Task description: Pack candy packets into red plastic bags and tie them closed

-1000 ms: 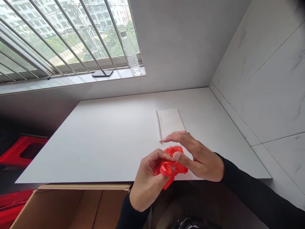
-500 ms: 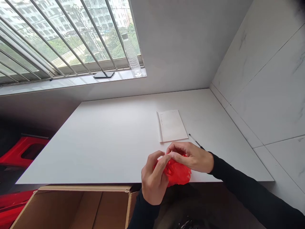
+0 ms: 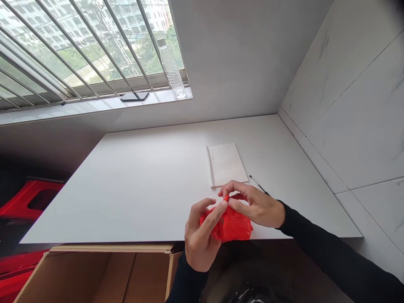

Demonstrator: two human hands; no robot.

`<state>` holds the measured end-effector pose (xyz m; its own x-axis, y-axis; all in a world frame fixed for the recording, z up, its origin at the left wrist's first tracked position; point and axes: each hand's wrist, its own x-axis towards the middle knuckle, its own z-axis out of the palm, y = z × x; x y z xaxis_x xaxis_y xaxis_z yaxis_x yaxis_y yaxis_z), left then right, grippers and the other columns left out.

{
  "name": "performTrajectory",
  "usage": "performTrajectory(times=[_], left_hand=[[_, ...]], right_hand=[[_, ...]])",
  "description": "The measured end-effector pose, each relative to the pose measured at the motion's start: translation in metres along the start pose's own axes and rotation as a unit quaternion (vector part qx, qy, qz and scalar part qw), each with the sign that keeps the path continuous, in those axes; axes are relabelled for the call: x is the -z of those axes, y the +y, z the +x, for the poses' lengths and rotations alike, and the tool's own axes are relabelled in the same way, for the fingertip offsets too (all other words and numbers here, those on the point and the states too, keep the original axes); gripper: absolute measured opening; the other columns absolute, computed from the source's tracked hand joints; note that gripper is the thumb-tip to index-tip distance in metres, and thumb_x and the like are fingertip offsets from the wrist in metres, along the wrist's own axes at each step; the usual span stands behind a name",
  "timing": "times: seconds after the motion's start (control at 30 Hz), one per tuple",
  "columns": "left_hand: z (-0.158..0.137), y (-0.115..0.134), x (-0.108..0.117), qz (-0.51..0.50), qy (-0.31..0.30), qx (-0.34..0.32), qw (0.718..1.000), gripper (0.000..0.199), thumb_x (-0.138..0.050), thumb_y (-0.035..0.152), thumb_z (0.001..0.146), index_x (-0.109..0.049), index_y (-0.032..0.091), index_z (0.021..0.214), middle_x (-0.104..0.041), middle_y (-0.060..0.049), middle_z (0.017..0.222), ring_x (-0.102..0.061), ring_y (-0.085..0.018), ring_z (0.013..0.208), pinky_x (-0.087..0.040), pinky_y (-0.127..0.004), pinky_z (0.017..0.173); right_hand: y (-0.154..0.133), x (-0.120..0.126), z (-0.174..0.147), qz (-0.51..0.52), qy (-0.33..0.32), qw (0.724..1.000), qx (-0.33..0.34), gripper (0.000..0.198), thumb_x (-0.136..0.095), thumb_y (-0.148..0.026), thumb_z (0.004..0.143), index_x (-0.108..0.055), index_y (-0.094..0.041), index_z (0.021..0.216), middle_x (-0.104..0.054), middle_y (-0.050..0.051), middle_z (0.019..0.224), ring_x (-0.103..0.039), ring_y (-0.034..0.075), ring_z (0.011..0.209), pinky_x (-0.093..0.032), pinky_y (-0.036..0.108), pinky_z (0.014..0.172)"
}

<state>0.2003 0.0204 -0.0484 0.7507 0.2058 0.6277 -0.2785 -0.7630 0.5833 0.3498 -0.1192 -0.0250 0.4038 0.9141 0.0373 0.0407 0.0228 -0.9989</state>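
Crumpled and shiny, a red plastic bag is held between my two hands above the front edge of the white table. My left hand pinches it from the left, thumb and fingers closed on the film. From the right, my right hand grips a small twisted bit of the bag at its top with thumb and fingertips. The fingertips of both hands nearly meet there. Beyond my hands lies a white notepad, and a black and white pen is partly hidden behind my right hand.
An open cardboard box stands below the table's front edge at left. Red plastic stools are at far left. A clear bottle and a phone rest on the windowsill. A tiled wall bounds the right side.
My fingers have shifted on the bag, and a small twisted red piece now shows between the fingertips. More of the bag is visible beside my left thumb. The view has moved slightly.
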Motion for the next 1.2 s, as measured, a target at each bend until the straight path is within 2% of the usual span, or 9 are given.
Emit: performTrajectory(times=[0.23, 0.43, 0.57, 0.67, 0.8, 0.9, 1.0, 1.1, 1.2], left_hand=[[-0.011, 0.004, 0.0, 0.036, -0.014, 0.044, 0.998, 0.06, -0.051, -0.001, 0.094, -0.048, 0.022, 0.15, -0.053, -0.012, 0.141, -0.052, -0.023, 0.129, -0.051, -0.036, 0.102], [-0.039, 0.001, 0.006, 0.07, -0.025, 0.083, 0.994, 0.057, -0.049, 0.007, 0.098, -0.043, 0.023, 0.153, -0.053, -0.011, 0.143, -0.051, -0.024, 0.132, -0.048, -0.037, 0.106], [-0.062, -0.008, 0.015, 0.077, 0.027, 0.195, 0.977, 0.045, -0.05, 0.014, 0.1, -0.058, 0.03, 0.142, -0.06, -0.005, 0.136, -0.055, -0.02, 0.128, -0.048, -0.033, 0.105], [-0.069, -0.011, 0.015, 0.034, 0.054, 0.294, 0.954, 0.032, -0.049, 0.025, 0.103, -0.069, 0.034, 0.126, -0.065, -0.002, 0.128, -0.06, -0.018, 0.121, -0.05, -0.029, 0.1], [-0.056, -0.007, -0.004, -0.008, 0.068, 0.306, 0.95, 0.043, -0.043, 0.032, 0.105, -0.05, 0.034, 0.147, -0.05, -0.004, 0.151, -0.043, -0.023, 0.143, -0.039, -0.042, 0.116], [-0.047, -0.01, -0.028, 0.048, -0.003, 0.246, 0.968, 0.056, -0.045, 0.031, 0.104, -0.03, 0.032, 0.158, -0.037, -0.007, 0.161, -0.026, -0.027, 0.152, -0.031, -0.052, 0.121], [-0.048, -0.021, -0.049, 0.132, -0.053, 0.18, 0.973, 0.058, -0.04, 0.024, 0.104, -0.024, 0.027, 0.16, -0.038, -0.008, 0.161, -0.022, -0.027, 0.154, -0.027, -0.057, 0.122], [-0.058, -0.036, -0.063, 0.182, -0.079, 0.161, 0.967, 0.06, -0.038, 0.018, 0.103, -0.021, 0.023, 0.161, -0.038, -0.011, 0.16, -0.025, -0.026, 0.153, -0.024, -0.059, 0.123], [-0.068, -0.047, -0.07, 0.201, -0.088, 0.167, 0.961, 0.062, -0.04, 0.015, 0.102, -0.023, 0.022, 0.16, -0.037, -0.012, 0.161, -0.025, -0.027, 0.153, -0.02, -0.06, 0.124]], right_hand=[[0.0, -0.003, -0.008, 0.034, 0.058, 0.998, 0.005, 0.004, -0.056, -0.025, 0.099, -0.058, -0.022, 0.1, -0.058, -0.001, 0.092, -0.056, 0.013, 0.084, -0.047, 0.028, 0.082], [0.023, 0.011, -0.02, 0.011, 0.167, 0.986, -0.014, 0.01, -0.056, -0.034, 0.101, -0.059, -0.024, 0.101, -0.057, -0.001, 0.092, -0.055, 0.014, 0.083, -0.047, 0.029, 0.079], [0.056, 0.028, -0.028, -0.013, 0.27, 0.961, -0.059, 0.02, -0.061, -0.043, 0.097, -0.059, -0.024, 0.099, -0.059, 0.0, 0.095, -0.056, 0.017, 0.09, -0.047, 0.035, 0.089], [0.07, 0.028, -0.029, 0.069, 0.284, 0.954, -0.066, 0.027, -0.059, -0.051, 0.096, -0.054, -0.025, 0.101, -0.062, 0.002, 0.099, -0.058, 0.019, 0.098, -0.049, 0.04, 0.095], [0.068, 0.01, -0.021, 0.164, 0.273, 0.946, -0.062, 0.031, -0.058, -0.053, 0.097, -0.051, -0.027, 0.113, -0.061, -0.001, 0.086, -0.059, 0.018, 0.086, -0.053, 0.038, 0.087], [0.064, -0.009, -0.017, 0.074, 0.251, 0.962, -0.071, 0.035, -0.053, -0.053, 0.099, -0.06, -0.023, 0.114, -0.063, 0.003, 0.09, -0.06, 0.02, 0.086, -0.053, 0.041, 0.089], [0.073, -0.029, -0.017, -0.098, 0.233, 0.968, -0.008, 0.034, -0.043, -0.045, 0.105, -0.065, -0.024, 0.121, -0.064, 0.009, 0.122, -0.057, 0.025, 0.118, -0.044, 0.047, 0.109], [0.096, -0.044, -0.021, -0.215, 0.175, 0.958, 0.072, 0.04, -0.038, -0.032, 0.107, -0.051, -0.028, 0.145, -0.055, 0.007, 0.146, -0.045, 0.024, 0.14, -0.038, 0.05, 0.117], [0.121, -0.052, -0.025, -0.307, 0.156, 0.935, 0.083, 0.046, -0.039, -0.027, 0.106, -0.044, -0.025, 0.152, -0.049, 0.008, 0.153, -0.038, 0.026, 0.146, -0.035, 0.055, 0.12]])
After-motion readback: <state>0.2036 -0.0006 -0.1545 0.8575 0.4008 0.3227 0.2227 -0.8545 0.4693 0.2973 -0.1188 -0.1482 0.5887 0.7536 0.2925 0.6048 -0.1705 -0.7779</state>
